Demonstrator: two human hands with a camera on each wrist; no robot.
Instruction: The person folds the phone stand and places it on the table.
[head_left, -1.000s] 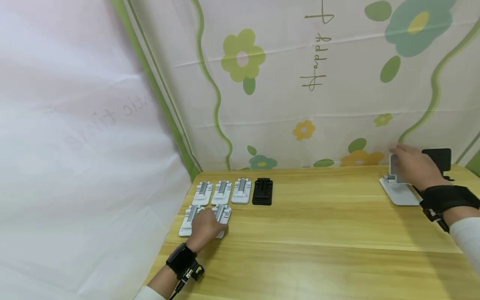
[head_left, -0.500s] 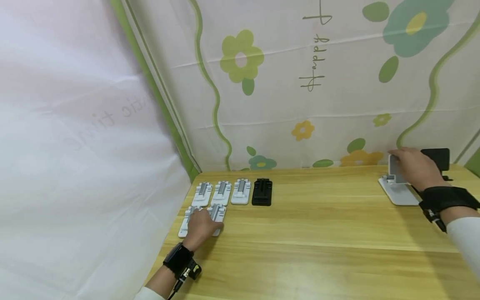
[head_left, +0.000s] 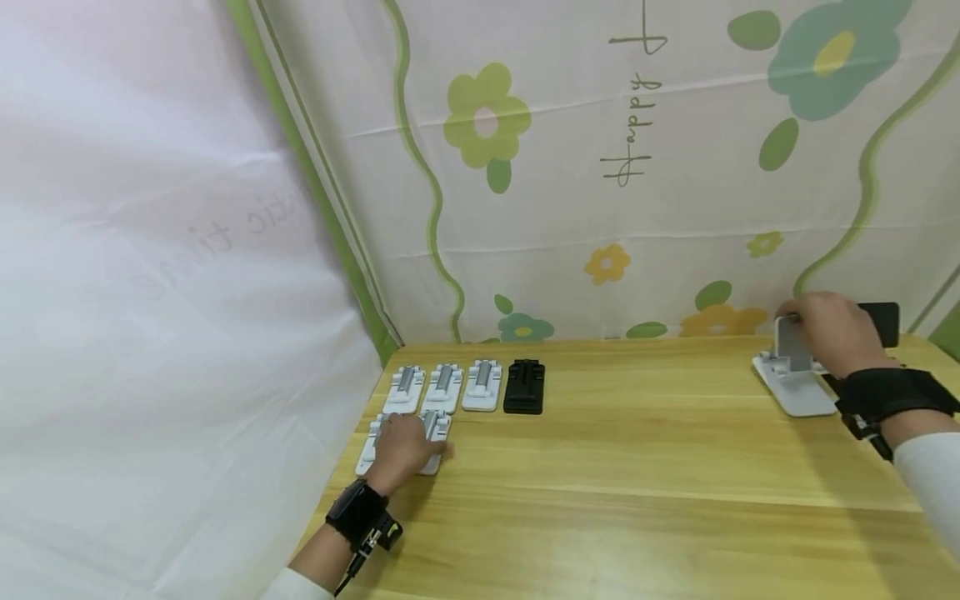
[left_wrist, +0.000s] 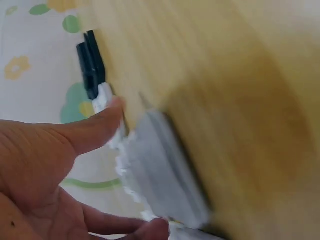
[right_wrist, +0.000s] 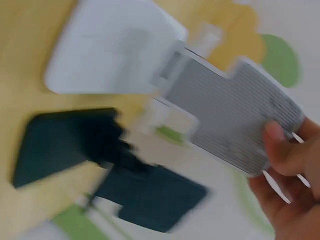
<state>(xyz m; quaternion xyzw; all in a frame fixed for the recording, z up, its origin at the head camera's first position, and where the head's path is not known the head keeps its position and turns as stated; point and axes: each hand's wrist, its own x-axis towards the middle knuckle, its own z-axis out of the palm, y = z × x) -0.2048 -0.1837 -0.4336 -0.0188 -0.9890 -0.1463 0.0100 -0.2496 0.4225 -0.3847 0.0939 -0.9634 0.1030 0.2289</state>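
Note:
At the table's left, my left hand (head_left: 401, 450) is over two folded white phone stands, the right one (head_left: 437, 429) and the left one (head_left: 367, 452). Its thumb stands apart from the white stand (left_wrist: 162, 172) in the left wrist view, while fingertips touch near its lower end. At the far right, my right hand (head_left: 840, 333) holds the raised plate of an unfolded white phone stand (head_left: 801, 393). In the right wrist view, thumb and fingers pinch the end of its ribbed grey plate (right_wrist: 220, 110). Beside it, partly hidden in the head view, is an unfolded black phone stand (right_wrist: 155, 195).
Behind my left hand, several folded white stands (head_left: 444, 387) make a row, with a folded black stand (head_left: 524, 387) at its right end. The wooden table (head_left: 637, 483) meets a flower-printed cloth (head_left: 562, 208) at the back. White cloth (head_left: 150, 333) hangs at the left.
The left hand has slid the right folded stand leftward to its neighbour, and its thumb has lifted off. The right hand has shifted slightly, and the held white stand sits a little further left.

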